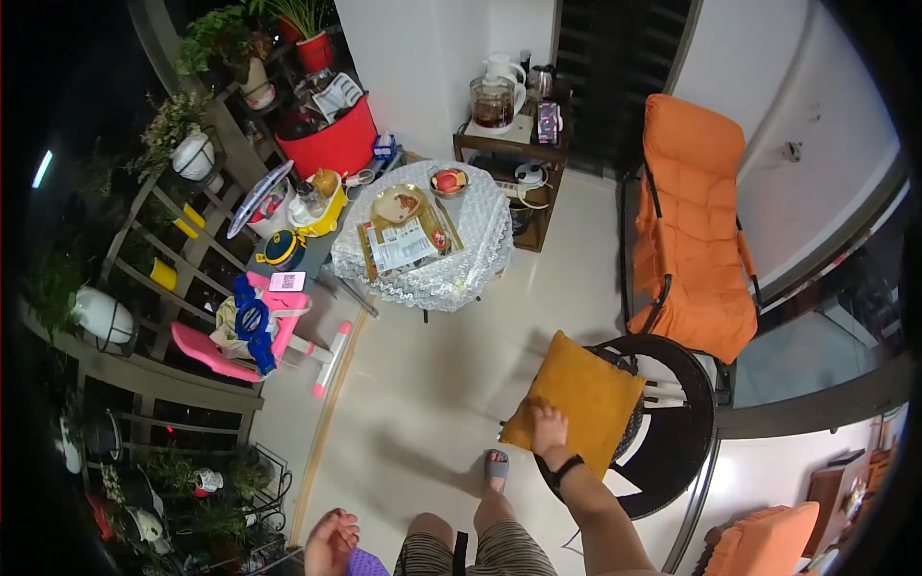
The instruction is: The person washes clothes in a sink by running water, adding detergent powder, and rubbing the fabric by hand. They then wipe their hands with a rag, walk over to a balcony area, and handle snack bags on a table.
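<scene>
A mustard-yellow cushion leans at a tilt over the black round-framed chair at the lower right. My right hand, with a black band on the wrist, grips the cushion near its left side, fingers bent into the fabric. Low in the view, my left hand is loosely curled with its palm partly up, and nothing shows in it. Beside that hand is a purple textured thing, whose contact with the hand is unclear.
A table with a shiny cover holds a plate, papers and a bowl. An orange recliner stands at the upper right. A pink seat with blue items is at the left, near plant racks. A shelf carries a glass kettle.
</scene>
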